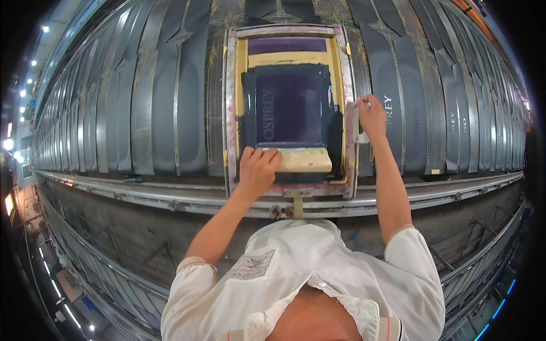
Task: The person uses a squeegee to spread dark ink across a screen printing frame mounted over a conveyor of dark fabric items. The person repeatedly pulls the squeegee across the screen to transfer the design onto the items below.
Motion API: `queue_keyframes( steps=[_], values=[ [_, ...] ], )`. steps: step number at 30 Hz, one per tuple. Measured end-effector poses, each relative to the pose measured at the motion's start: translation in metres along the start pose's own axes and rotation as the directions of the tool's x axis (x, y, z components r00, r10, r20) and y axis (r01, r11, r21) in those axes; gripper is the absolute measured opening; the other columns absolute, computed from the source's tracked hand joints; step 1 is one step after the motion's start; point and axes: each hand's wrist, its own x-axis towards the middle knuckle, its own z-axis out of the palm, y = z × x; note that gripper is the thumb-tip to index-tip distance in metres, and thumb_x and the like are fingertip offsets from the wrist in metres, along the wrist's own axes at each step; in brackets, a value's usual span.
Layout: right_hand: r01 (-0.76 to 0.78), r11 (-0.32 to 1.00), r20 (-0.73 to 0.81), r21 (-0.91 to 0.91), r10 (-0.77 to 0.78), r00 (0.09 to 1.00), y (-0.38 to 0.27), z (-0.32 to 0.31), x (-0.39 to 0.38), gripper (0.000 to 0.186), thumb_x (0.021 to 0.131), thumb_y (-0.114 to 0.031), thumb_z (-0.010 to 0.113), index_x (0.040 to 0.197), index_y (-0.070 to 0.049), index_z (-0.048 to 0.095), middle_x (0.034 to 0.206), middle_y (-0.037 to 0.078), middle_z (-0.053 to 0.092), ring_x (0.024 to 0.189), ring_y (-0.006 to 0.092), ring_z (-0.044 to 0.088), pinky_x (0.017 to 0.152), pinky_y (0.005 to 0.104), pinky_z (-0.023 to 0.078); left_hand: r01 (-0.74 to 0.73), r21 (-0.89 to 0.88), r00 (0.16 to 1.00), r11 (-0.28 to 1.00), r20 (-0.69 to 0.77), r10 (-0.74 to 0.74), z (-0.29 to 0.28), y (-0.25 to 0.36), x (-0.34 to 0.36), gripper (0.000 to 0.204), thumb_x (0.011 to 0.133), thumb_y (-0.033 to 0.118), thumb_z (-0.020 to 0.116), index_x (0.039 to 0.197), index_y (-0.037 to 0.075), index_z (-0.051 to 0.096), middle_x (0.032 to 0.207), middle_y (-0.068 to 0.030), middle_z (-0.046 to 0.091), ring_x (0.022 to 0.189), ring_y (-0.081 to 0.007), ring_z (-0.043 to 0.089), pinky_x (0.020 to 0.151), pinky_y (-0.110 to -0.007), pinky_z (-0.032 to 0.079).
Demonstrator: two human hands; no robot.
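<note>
A screen printing frame [231,113] with whitish metal edges lies in front of me, its dark purple mesh [293,105] bordered by yellow tape and smears of dark ink [336,145]. Across the near part of the mesh rests a squeegee [307,161] with a pale wooden grip. My left hand [259,169] is closed over the squeegee's left end, fingers curled on its far side. At the frame's right edge, my right hand [372,118] has its fingers curled at a metal side handle [357,122]; the exact grip is partly hidden.
Grey fabric panels [190,113] lie in a long row on both sides of the frame, several on the right bearing pale or dark lettering. A metal rail [142,190] runs along the table's near edge, with a bracket [297,206] below the frame. Another railing [114,267] stands behind me.
</note>
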Motion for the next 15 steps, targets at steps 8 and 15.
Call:
queue_keyframes(
  steps=[8, 15],
  values=[
    [0.427, 0.865, 0.367, 0.263, -0.499, 0.785, -0.103, -0.052, 0.035, 0.049, 0.090, -0.042, 0.077, 0.123, -0.007, 0.071, 0.117, 0.018, 0.072, 0.114, 0.0373, 0.066, 0.094, 0.0476, 0.052, 0.000, -0.036, 0.999, 0.999, -0.034, -0.001, 0.009, -0.092, 0.150, 0.036, 0.066, 0.006, 0.078, 0.100, 0.013, 0.072, 0.102, -0.0014, 0.073, 0.086, -0.0243, 0.065, 0.082, -0.040, 0.043],
    [0.643, 0.764, 0.583, -0.047, -0.501, 0.639, -0.162, -0.002, 0.107, 0.042, 0.082, -0.030, 0.083, 0.115, -0.006, 0.073, 0.109, 0.018, 0.074, 0.104, 0.0382, 0.069, 0.090, 0.0460, 0.054, 0.154, -0.086, 0.955, 0.984, 0.270, -0.125, -0.020, -0.140, 0.236, 0.027, 0.076, 0.028, 0.085, 0.096, 0.013, 0.077, 0.086, -0.0089, 0.075, 0.085, -0.0332, 0.071, 0.081, -0.045, 0.052]
  ],
)
